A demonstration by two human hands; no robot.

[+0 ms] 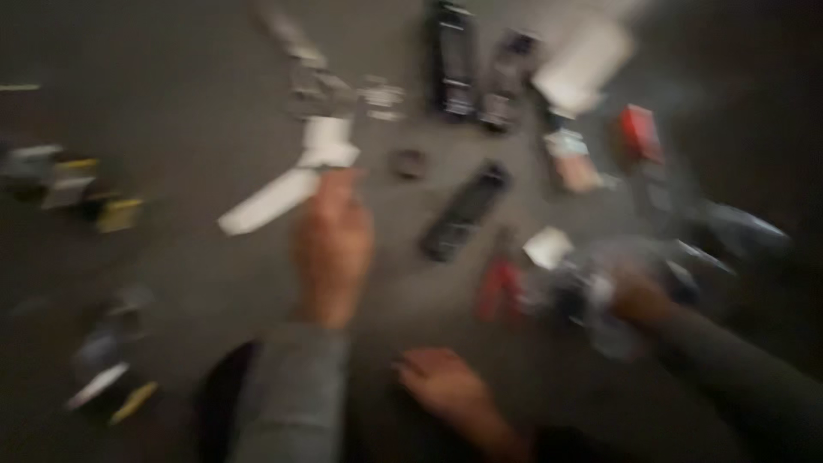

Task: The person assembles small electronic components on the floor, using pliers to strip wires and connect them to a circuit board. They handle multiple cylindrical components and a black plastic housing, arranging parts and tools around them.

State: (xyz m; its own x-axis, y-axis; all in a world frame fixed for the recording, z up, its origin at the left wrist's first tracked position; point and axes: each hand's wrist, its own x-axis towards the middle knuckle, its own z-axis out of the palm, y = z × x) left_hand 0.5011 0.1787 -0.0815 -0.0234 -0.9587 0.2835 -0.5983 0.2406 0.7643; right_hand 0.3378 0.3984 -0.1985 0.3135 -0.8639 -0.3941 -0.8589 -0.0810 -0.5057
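Grey carpeted floor (171,283) is seen from above, heavily blurred and strewn with small parts. A white strip-shaped piece (283,193) is pinched at its near end by the left hand (333,244), whose fingers are closed on it. The right hand (639,298) is buried in a blurred cluster of parts (591,287); its grip cannot be made out. A black elongated object (467,210) lies between both hands, with a bare foot (446,381) below.

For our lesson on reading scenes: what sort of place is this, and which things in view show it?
Probably an indoor floor used as a work spot, though the picture is blurred. Small parts lie scattered on a plain grey surface: a white strip at the left hand, a long black piece and a red item.
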